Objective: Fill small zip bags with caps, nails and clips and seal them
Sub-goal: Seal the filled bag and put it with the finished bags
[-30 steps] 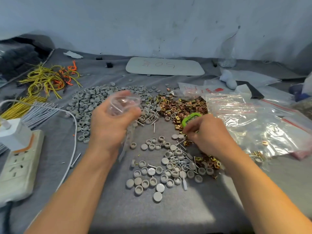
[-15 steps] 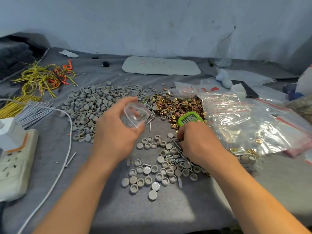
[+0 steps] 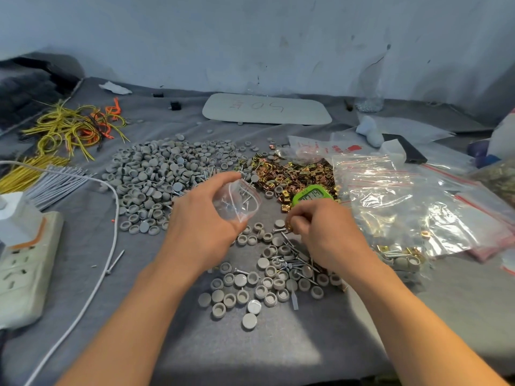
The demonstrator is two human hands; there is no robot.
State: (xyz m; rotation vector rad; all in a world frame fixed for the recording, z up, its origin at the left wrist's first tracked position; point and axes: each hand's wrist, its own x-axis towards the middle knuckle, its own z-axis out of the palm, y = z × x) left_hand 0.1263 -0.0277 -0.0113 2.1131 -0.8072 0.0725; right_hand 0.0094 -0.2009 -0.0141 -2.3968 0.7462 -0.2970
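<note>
Left hand (image 3: 206,227): fingers and thumb curled round a small zip bag (image 3: 237,203), held clear of the counter (image 3: 111,316).
Bag: red zip edge on the side away from the palm. Mouth points up and right, toward the heap of clips (image 3: 295,174) beyond the fingertips. Long axis runs from palm to mouth. A few nails (image 3: 245,196) show through the film.
Right hand (image 3: 326,232): fingers curled tight, tips pinching a brass-coloured clip (image 3: 288,225), just right of the bag and slightly below it.
Under and beside the right hand: loose nails (image 3: 292,260) mixed with grey caps (image 3: 250,288), spread between the two wrists.
Green timer (image 3: 312,195) just beyond the right knuckles.
Large cap heap (image 3: 161,176) beyond the left hand.
Pile of empty zip bags (image 3: 404,196) to the right of the right hand.
</note>
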